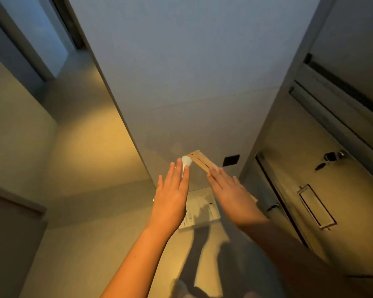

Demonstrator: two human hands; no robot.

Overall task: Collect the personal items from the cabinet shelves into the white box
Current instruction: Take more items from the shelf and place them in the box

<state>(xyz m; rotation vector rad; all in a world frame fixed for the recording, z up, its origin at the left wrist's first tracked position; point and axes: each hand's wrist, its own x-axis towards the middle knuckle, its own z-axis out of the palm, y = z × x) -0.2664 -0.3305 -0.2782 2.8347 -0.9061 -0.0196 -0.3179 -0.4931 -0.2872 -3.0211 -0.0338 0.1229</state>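
My left hand (pixel 172 194) reaches forward palm down with straight fingers and holds a small white rounded bottle (pixel 186 163) beneath them; the thumb is hidden. Beside it, my right hand (pixel 230 194) holds a flat tan paper packet (pixel 199 160) under its fingers, and the packet's far end touches the bottle's tip. Both hands hover above the white box (pixel 205 211), which lies on the floor against the wall. The hands cover part of the box, and pale items lie inside it.
A grey metal cabinet (pixel 289 190) stands at the right, with a recessed handle (pixel 314 207) and a key in its lock (pixel 332 157). A pale wall panel (pixel 181 82) with a small black plate (pixel 230 160) rises behind the box. Warm-lit floor spreads to the left.
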